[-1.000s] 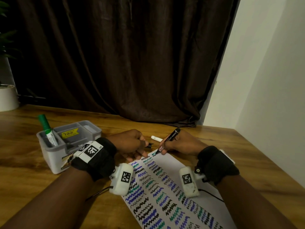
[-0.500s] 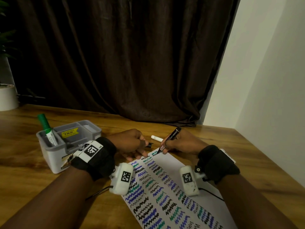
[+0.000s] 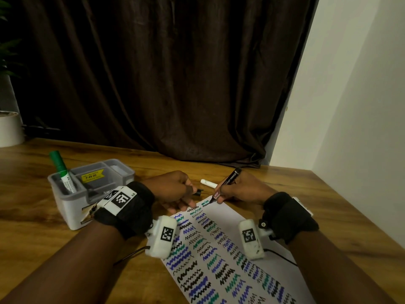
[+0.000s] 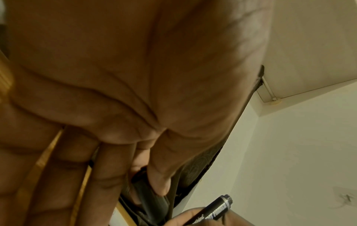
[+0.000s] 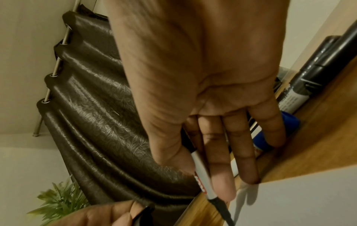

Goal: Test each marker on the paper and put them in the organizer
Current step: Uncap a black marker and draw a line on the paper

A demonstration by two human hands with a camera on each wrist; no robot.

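My right hand (image 3: 235, 190) grips a black marker (image 3: 226, 182) like a pen, its tip touching the top of the white paper (image 3: 221, 244) among rows of black, blue and green squiggles. In the right wrist view the black marker (image 5: 203, 178) runs between thumb and fingers down to the paper (image 5: 299, 201). My left hand (image 3: 175, 189) pinches the black cap (image 3: 199, 191) between thumb and forefinger, its other fingers resting on the paper's top left corner. A grey organizer (image 3: 87, 189) at the left holds a green marker (image 3: 62, 172) upright.
A white marker (image 3: 208, 183) lies on the wooden table (image 3: 317, 194) between my hands. More markers, one black (image 5: 316, 68) and one blue (image 5: 274, 133), lie beyond my right fingers. A dark curtain hangs behind the table, a white wall stands close at the right, and a white plant pot (image 3: 9, 128) sits far left.
The right hand has drawn the marker tip a little to the right along the paper's top, leaving a fresh black squiggle. The left hand and cap stayed put.
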